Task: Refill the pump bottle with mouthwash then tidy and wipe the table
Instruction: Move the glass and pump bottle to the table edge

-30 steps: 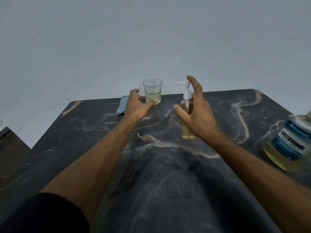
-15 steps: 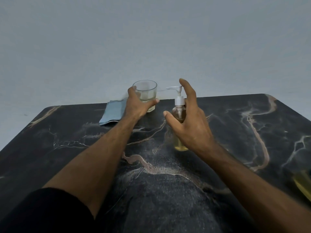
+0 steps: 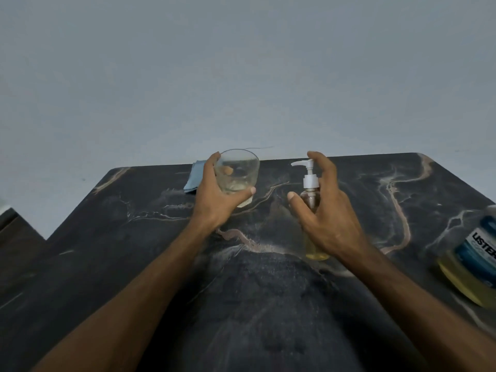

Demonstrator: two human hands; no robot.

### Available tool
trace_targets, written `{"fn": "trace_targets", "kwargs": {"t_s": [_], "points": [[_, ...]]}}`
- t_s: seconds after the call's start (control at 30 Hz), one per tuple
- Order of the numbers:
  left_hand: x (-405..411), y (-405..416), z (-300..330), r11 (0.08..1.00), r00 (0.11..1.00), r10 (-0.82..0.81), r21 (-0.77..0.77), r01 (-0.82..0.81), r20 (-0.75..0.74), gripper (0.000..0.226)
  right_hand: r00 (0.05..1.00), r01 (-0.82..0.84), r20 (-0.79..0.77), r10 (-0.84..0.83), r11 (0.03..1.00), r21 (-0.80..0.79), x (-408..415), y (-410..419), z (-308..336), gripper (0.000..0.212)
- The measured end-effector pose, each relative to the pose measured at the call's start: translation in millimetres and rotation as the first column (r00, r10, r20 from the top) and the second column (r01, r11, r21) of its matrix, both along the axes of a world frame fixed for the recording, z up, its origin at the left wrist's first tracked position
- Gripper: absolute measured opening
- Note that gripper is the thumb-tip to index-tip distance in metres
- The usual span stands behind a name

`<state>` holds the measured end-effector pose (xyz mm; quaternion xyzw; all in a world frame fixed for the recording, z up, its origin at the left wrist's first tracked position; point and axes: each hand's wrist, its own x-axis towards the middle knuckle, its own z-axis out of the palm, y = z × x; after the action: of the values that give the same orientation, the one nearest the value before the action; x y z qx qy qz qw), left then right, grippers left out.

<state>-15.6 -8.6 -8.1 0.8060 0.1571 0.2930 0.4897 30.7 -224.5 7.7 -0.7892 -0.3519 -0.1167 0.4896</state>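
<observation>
Lifted and tilted now, the glass (image 3: pixel 237 178) sits gripped in my left hand (image 3: pixel 217 194); my right hand (image 3: pixel 326 216), fingers spread, nears the pump (image 3: pixel 310 183). Next, I reckon, grasp it steady.

Both forearms (image 3: pixel 150 280) bare; no sleeve apparently visible.

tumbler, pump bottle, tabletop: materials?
Tumbler: clear glass by the look; fingers show through it, thick pale base.
Pump bottle: transparent body, probably plastic, yellow liquid visible inside; opaque white plastic pump.
Tabletop: dark marble or a marble-look laminate with pale veins, matte; which one is unclear.
</observation>
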Motion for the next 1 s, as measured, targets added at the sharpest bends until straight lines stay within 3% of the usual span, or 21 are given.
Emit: {"fn": "trace_targets", "kwargs": {"t_s": [0.2,0.3,0.57,1.0], "points": [[-94.9,-37.9,-11.4,0.999,1.0,0.008,-0.032,-0.008,0.025,0.094,0.998,-0.053,0.017,0.054,0.998,-0.019,-60.0,-11.7,0.5,0.076],[-123.0,-50.1,-19.5,0.999,0.997,0.019,-0.048,-0.015,0.069,0.093,0.994,-0.101,0.028,0.103,0.994,-0.049,-87.5,-11.8,3.0,0.069],[-131.3,-55.3,-16.4,0.998,0.972,0.049,-0.039,-0.041,0.231,0.089,0.988,-0.107,0.095,0.118,0.988,-0.115,-121.5,3.7,19.3,0.064],[-124.8,-54.4,-22.5,0.996,0.983,0.083,0.028,-0.089,0.163,0.089,0.975,-0.054,0.202,0.089,0.983,-0.173,-133.4,30.1,27.7,0.048]]}}
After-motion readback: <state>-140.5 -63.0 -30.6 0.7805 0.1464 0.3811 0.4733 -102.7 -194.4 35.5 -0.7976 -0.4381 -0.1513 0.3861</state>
